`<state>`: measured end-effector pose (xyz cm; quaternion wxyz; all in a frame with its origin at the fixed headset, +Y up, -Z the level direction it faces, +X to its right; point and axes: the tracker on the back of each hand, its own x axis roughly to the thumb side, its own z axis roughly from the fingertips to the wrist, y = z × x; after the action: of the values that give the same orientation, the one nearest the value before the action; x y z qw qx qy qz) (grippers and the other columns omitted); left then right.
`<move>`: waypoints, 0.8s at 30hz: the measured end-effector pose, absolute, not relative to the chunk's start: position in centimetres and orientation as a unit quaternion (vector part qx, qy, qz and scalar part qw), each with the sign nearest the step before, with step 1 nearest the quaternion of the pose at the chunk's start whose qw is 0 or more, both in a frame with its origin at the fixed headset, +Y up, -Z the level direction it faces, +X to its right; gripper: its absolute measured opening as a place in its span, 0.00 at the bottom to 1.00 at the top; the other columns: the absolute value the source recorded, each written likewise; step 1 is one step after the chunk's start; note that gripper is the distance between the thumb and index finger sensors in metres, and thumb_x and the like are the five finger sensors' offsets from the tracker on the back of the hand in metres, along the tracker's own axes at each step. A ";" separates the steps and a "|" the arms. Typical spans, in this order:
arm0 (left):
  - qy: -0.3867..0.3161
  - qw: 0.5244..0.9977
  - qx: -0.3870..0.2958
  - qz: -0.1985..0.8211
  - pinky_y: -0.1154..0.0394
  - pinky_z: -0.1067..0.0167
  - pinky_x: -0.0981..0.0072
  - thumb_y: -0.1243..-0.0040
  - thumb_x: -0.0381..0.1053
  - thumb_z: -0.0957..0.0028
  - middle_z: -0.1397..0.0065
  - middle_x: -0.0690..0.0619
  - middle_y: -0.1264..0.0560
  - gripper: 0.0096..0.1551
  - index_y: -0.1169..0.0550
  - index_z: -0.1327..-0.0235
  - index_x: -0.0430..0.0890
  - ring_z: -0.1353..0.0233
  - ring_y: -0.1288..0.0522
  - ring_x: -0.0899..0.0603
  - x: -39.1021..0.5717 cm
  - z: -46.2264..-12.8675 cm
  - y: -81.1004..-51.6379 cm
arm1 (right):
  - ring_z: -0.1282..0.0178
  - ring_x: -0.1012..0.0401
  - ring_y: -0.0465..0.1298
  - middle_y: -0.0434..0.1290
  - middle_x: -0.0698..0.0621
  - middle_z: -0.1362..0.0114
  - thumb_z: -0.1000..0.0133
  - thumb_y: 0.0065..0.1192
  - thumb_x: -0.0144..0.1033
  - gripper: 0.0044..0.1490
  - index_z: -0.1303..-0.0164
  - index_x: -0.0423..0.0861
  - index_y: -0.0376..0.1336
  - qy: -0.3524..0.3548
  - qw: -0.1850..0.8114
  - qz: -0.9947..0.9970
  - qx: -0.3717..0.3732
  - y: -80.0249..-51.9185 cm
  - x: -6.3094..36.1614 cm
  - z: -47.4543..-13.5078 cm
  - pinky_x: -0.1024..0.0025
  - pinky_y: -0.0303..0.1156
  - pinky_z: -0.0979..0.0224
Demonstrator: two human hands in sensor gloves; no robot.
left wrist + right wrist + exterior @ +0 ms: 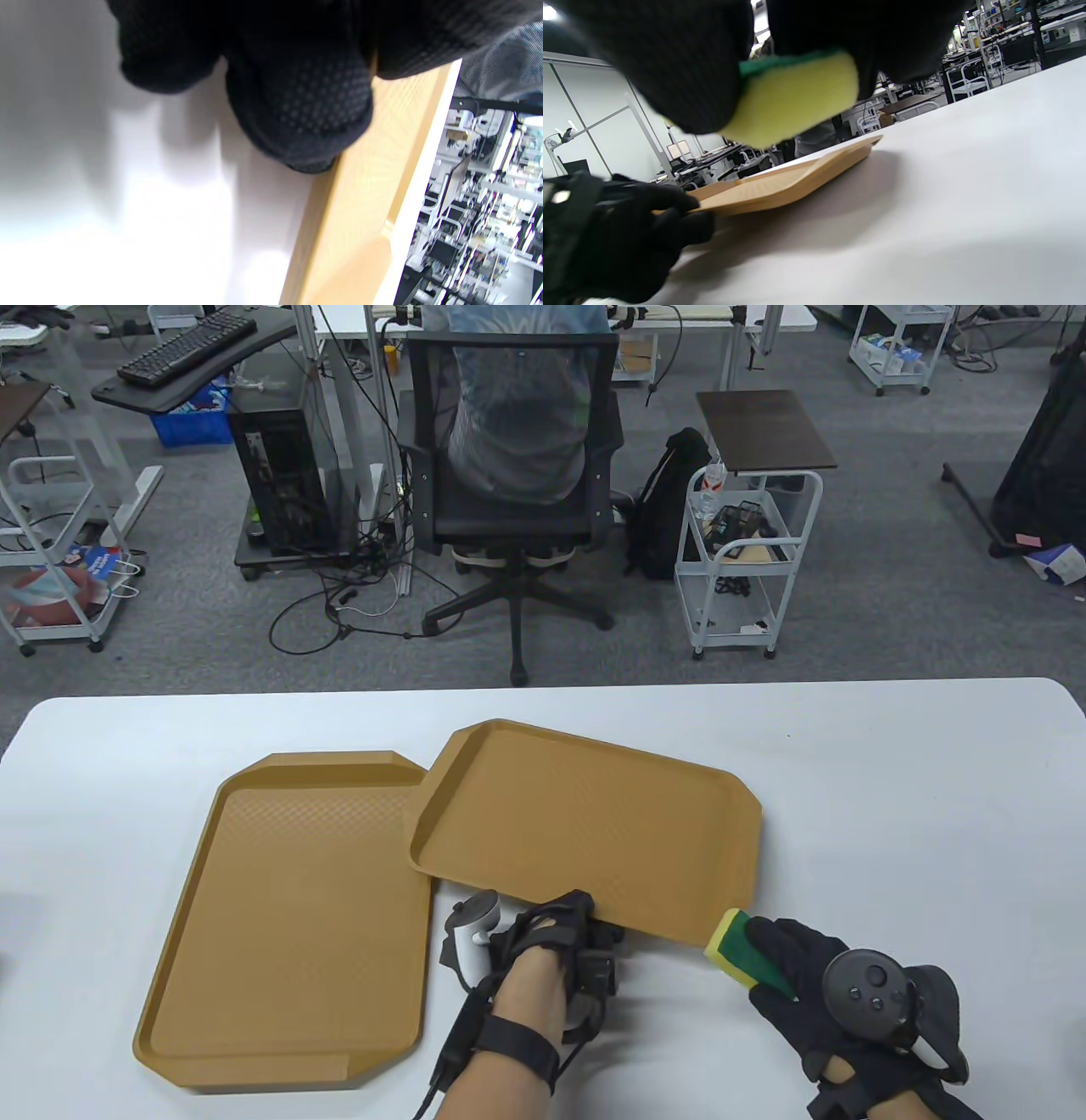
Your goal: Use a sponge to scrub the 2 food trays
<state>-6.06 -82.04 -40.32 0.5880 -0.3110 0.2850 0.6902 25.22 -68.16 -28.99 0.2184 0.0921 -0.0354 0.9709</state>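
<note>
Now my left hand (pixel 543 950) grips the near edge of the right tray (pixel 594 831), lifting it so its left corner overlaps the left tray (pixel 297 916). My right hand (pixel 814 984) pinches the sponge (pixel 747 946) just beside that tray's near right corner.

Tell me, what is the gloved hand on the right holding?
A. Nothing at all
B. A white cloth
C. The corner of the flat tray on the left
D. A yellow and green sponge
D. The right hand grips a yellow and green sponge just off the near corner of the right tray, whose near edge the left hand holds.
</note>
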 end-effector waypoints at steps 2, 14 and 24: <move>0.299 0.577 -0.303 0.697 0.15 0.58 0.63 0.38 0.64 0.46 0.51 0.55 0.09 0.29 0.24 0.40 0.46 0.67 0.09 0.55 -5.1 -41.4 -82.3 | 0.25 0.43 0.70 0.65 0.43 0.21 0.51 0.79 0.45 0.45 0.24 0.60 0.58 -0.035 0.220 0.971 0.092 -68.1 25.3 -29.0 0.43 0.69 0.24; 0.348 0.552 -0.292 0.699 0.12 0.61 0.64 0.40 0.61 0.45 0.49 0.54 0.10 0.29 0.22 0.44 0.40 0.66 0.06 0.57 -3.2 -46.1 -83.6 | 0.25 0.43 0.70 0.65 0.43 0.21 0.51 0.79 0.45 0.45 0.24 0.60 0.58 -0.038 0.231 0.967 0.096 -68.0 25.6 -28.9 0.43 0.69 0.24; 0.367 0.544 -0.289 0.697 0.10 0.62 0.65 0.42 0.60 0.45 0.47 0.53 0.11 0.27 0.21 0.47 0.41 0.65 0.04 0.57 -2.7 -46.3 -83.7 | 0.25 0.43 0.70 0.65 0.43 0.21 0.51 0.78 0.45 0.45 0.24 0.60 0.58 -0.041 0.240 0.966 0.089 -67.9 26.1 -28.8 0.43 0.69 0.24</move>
<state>-2.68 -83.67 -46.33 0.5444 -0.2888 0.3667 0.6970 26.14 -67.85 -28.85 0.2396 0.0890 -0.0414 0.9659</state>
